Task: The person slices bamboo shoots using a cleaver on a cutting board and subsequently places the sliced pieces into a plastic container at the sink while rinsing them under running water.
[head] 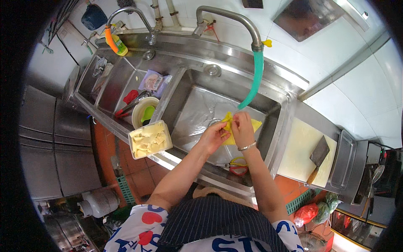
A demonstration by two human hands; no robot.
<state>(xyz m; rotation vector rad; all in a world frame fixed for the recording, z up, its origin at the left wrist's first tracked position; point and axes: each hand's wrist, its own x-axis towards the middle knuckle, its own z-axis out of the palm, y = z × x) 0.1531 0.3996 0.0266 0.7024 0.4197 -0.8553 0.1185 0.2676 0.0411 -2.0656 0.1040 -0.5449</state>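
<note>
A yellow cloth (256, 125) is gathered between my two hands above the basin of a stainless steel sink (195, 108). My left hand (214, 136) pinches its near left part. On the other side my right hand (243, 127) grips it, partly hiding the cloth. Just beyond my hands ends a green hose (256, 75) fitted on the steel faucet (234, 14). Scissors with red and yellow handles (238, 170) lie on the basin floor below my right wrist. A thin layer of water wets the basin around the drain.
Across the left rim sits a plastic tub of pale yellow pieces (150, 139). Behind it, the left basin holds a cream bowl (138, 110) and a purple package (154, 82). A cleaver (320, 151) rests on the cutting board (291, 148) at right.
</note>
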